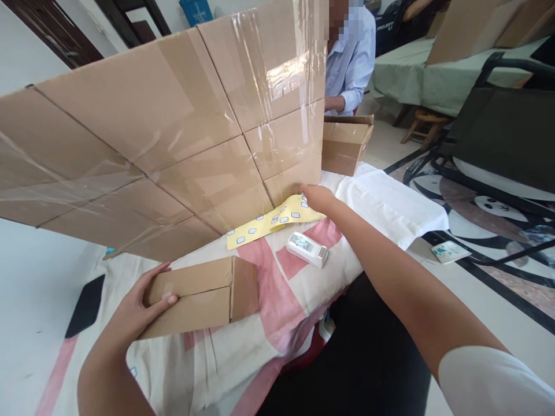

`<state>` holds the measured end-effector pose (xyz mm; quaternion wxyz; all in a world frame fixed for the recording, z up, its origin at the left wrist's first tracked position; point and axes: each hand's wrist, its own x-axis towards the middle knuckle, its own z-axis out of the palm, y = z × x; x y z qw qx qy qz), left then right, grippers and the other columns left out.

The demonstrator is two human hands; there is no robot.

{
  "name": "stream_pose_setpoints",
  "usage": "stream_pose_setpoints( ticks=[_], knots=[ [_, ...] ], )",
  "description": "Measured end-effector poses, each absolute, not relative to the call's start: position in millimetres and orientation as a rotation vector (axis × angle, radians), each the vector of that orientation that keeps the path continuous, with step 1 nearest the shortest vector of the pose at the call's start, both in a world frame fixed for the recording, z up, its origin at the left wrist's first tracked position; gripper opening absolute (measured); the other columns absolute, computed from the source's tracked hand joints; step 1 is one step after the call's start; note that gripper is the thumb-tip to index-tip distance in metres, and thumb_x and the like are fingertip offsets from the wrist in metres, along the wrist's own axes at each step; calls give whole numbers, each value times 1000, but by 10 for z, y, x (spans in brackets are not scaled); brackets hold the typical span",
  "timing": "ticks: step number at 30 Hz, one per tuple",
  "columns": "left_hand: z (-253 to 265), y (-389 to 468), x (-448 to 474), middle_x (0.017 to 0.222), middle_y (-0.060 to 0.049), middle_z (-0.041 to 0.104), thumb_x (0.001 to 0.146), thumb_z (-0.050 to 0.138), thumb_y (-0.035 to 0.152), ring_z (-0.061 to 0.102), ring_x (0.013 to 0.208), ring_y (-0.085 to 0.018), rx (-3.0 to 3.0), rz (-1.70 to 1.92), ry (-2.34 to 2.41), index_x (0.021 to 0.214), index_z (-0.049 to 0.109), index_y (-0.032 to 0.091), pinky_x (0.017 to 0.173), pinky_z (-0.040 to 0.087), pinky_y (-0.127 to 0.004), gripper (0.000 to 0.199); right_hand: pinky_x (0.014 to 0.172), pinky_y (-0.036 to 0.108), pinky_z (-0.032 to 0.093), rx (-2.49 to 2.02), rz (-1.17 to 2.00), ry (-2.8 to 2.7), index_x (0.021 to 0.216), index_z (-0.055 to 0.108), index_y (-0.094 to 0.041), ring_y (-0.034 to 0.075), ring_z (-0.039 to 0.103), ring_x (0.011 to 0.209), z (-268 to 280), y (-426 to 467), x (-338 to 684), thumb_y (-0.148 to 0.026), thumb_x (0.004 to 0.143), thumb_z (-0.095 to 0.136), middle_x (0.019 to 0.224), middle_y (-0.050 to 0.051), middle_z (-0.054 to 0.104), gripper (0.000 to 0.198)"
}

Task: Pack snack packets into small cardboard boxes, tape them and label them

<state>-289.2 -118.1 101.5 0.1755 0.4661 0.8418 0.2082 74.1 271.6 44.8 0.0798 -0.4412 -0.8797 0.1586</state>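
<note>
My left hand [143, 303] grips the near end of a small closed cardboard box [195, 289], thumb on its upper face and fingers over the far edge. Reaching forward, my right hand [319, 199] is closed on the right end of a yellow strip of labels [277, 216], whose pale rectangular labels have dark outlines. The strip curves up at that end, and its left part lies flat on the cloth; my fingertips are partly hidden. Just below the strip lies a white handheld device [307, 249] with a patterned top.
A tall, taped cardboard panel [195, 127] stands across the table behind the strip. Behind its right edge sit an open cardboard box [344, 144] and a person in a light blue shirt [358, 58]. A dark phone-like slab [85, 306] lies left; a black chair [503, 127] stands right.
</note>
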Motion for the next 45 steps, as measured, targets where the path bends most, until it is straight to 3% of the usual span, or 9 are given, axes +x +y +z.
stream_pose_setpoints(
  ticks=[6,11,18,23,45],
  knots=[
    [1057,-1166,-2829,146,-10,53,75,66,71,54,131,-36,1300,582,2399,144,46,28,105,48,-45,84,77,29,45,-1081,688,-2412,102,49,-19,20,63,95,710,2318,593,-7,94,38,106,9,66,18],
    [1079,-1160,-2799,146,-10,53,76,66,70,53,131,-37,1311,583,2390,144,47,28,107,46,-47,82,65,25,46,-604,1719,-1740,92,47,-23,12,60,63,816,1382,237,-8,85,49,76,-5,61,16],
    [1094,-1168,-2799,145,-10,54,75,67,69,55,128,-35,1268,597,2391,144,46,27,105,47,-45,84,54,23,41,-800,2263,-1384,84,56,-20,9,54,51,500,529,139,-5,73,68,70,-6,63,22],
    [1107,-1154,-2800,141,-11,58,71,68,70,57,125,-35,1293,562,2439,142,50,25,101,50,-42,86,50,22,36,-885,2404,-1190,82,57,-20,9,53,49,399,419,120,-6,70,75,64,-7,64,26],
    [1146,-1124,-2712,143,-10,55,74,65,65,53,129,-35,1256,567,2465,143,49,24,109,44,-46,82,53,23,40,-860,2374,-1248,77,55,-20,10,53,55,495,458,-6,-5,73,75,64,-6,63,25]
  ],
)
